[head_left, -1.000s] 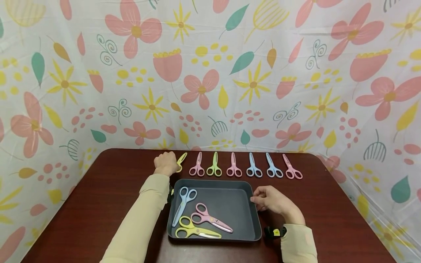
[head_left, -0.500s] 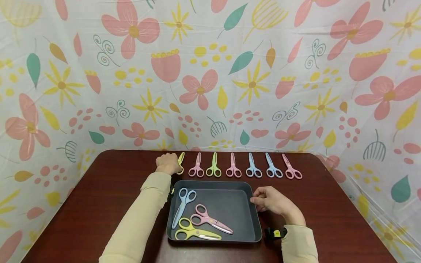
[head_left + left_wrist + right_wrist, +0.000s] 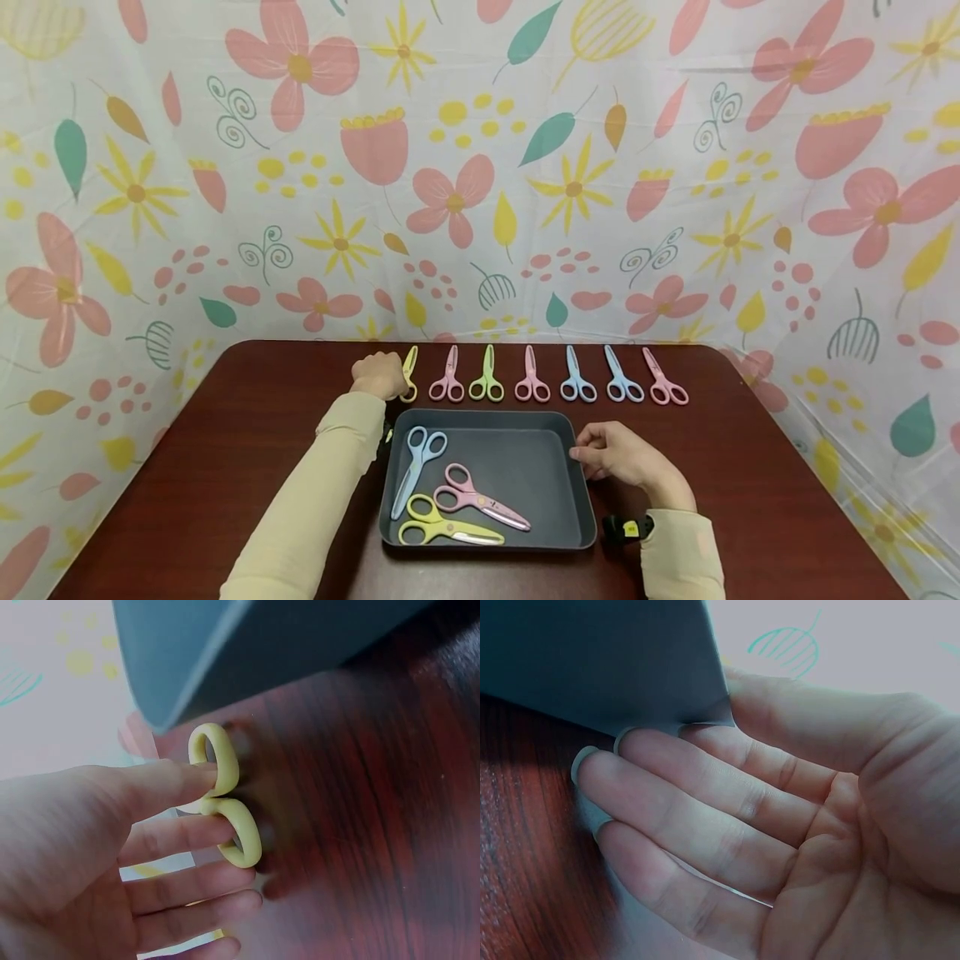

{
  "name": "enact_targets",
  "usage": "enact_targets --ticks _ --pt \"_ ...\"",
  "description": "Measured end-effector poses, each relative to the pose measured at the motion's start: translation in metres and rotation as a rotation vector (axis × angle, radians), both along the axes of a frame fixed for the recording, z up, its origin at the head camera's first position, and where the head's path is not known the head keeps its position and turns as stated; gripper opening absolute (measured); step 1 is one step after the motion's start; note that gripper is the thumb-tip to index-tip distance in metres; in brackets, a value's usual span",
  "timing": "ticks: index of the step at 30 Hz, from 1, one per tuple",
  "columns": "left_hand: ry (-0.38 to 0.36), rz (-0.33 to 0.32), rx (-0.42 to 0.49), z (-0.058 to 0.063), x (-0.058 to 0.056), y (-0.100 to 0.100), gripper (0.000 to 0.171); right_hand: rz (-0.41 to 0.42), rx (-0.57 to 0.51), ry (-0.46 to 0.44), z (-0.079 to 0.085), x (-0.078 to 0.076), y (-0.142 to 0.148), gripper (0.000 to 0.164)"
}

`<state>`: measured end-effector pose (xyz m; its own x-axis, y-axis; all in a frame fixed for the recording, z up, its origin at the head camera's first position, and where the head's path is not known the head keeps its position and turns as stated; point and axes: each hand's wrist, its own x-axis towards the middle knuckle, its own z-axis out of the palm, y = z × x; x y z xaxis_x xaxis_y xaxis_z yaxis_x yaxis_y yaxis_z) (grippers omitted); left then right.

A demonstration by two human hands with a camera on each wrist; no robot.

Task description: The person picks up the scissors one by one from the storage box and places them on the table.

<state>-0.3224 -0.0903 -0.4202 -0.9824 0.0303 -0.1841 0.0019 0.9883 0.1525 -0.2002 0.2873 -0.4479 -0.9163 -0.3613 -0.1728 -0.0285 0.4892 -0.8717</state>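
Observation:
My left hand [image 3: 378, 375] is at the left end of a row of scissors behind the tray. Its thumb and index finger pinch the handle loops of yellow scissors [image 3: 229, 761], while the other fingers extend below. In the head view the blade of these yellow scissors [image 3: 409, 362] points to the back. My right hand [image 3: 618, 454] grips the right wall of a dark grey tray [image 3: 517, 419], thumb over the rim and fingers outside. Inside the tray lie blue scissors [image 3: 417, 468], pink scissors [image 3: 471, 498] and another yellow pair of scissors [image 3: 450, 528].
Further right in the row lie several scissors, among them green scissors [image 3: 487, 375], pink scissors [image 3: 531, 375] and, at the right end, another pink pair of scissors [image 3: 662, 379]. The brown table [image 3: 225, 467] ends at a floral curtain [image 3: 480, 183].
The yellow scissors in my left hand have turned from a rightward slant to more nearly straight, their blade tip shifting left. My right hand stays on the tray wall.

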Motion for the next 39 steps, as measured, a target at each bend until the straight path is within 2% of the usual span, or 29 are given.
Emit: enact_targets --ticks 15,22,26,31,34,39 --pt "-0.001 0.015 0.009 -0.005 0.002 -0.008 0.031 0.012 -0.009 -0.003 0.001 0.001 -0.001 0.014" --pt "0.008 0.016 0.016 0.008 0.008 -0.008 0.03 0.007 0.003 -0.005 0.001 -0.002 0.0 0.014" --pt "0.049 -0.071 0.05 0.012 0.01 -0.008 0.032 0.002 0.007 -0.004 0.002 -0.001 -0.001 0.014" --pt "0.209 -0.259 0.105 0.012 0.014 -0.002 0.036 0.011 0.004 0.0 0.001 0.001 -0.002 0.014" --pt "0.286 -0.351 0.074 0.018 0.023 0.006 0.027 0.017 0.001 0.004 0.001 0.0 -0.002 0.015" --pt "0.363 -0.491 0.052 0.026 0.042 0.019 0.014 0.016 0.006 -0.003 0.002 -0.001 -0.001 0.015"
